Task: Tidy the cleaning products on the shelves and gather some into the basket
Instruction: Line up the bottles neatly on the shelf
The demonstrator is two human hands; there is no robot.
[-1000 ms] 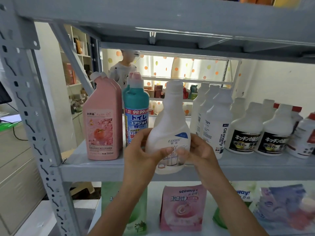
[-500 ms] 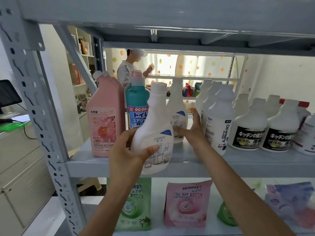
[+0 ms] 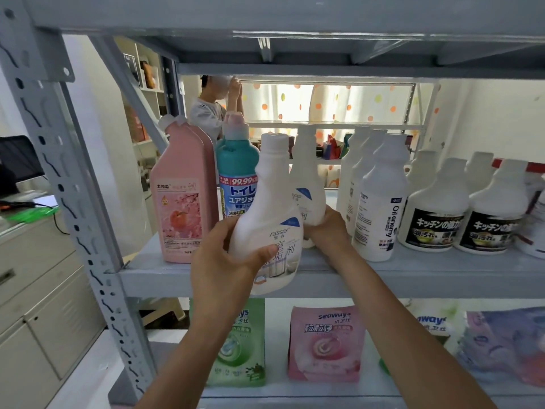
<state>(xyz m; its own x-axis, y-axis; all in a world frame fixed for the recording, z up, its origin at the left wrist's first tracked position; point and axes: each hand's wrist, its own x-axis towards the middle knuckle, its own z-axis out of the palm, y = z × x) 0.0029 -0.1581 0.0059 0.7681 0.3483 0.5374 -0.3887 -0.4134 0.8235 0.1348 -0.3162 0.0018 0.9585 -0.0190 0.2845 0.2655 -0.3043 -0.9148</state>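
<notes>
White FANSEN bottle (image 3: pixel 267 219) mid-frame, tilted, in front of the shelf (image 3: pixel 427 280), its base overlapping the front edge. Left hand (image 3: pixel 224 261) wrapped round its lower body, thumb across the label. Right hand (image 3: pixel 326 228) curled on a second matching bottle (image 3: pixel 306 178), upright behind. Left of them: teal bottle (image 3: pixel 236 175) marked 99.99%, then pink bottle (image 3: pixel 182 202). Tight on the right: Oil enemy bottles (image 3: pixel 380 202). Seaways pouches (image 3: pixel 324 343) below.

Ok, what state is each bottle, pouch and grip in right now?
Front white bottle, capped, tilted, held off the shelf by left grip.
Rear white bottle, upright, right grip round its base.
Pink bottle, capped, upright.
Teal bottle, capped, upright.
Pink pouch, standing upright.
Green pouch, standing upright.
</notes>
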